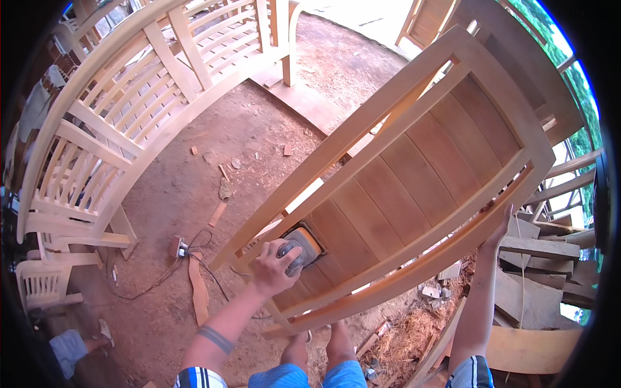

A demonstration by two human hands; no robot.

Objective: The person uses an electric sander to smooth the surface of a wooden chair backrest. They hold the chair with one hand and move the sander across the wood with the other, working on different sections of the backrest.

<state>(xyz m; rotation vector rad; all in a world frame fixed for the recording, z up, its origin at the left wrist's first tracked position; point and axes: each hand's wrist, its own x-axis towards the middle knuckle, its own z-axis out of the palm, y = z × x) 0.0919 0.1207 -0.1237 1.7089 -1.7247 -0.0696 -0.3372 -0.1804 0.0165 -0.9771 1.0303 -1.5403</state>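
A large wooden panelled frame (pixel 412 179) leans at a slant before me, with curved rails, open slots and an inset of several boards. My left hand (pixel 276 266) is wrapped over an electric sander (pixel 308 247) with a grey and orange body. The sander's pad rests on the inset boards near the frame's lower left end. On the right, my right hand (pixel 494 235) grips the outer rail, its fingers partly hidden by the wood.
A slatted wooden bench (pixel 145 82) curves along the left. On the dirt floor (pixel 170 160) lie wood scraps, a power outlet box (pixel 181 246) and a cord (pixel 150 288). Stacked boards (pixel 538 271) stand at right, near shavings (pixel 402 334). Another person's leg (pixel 92 344) shows at lower left.
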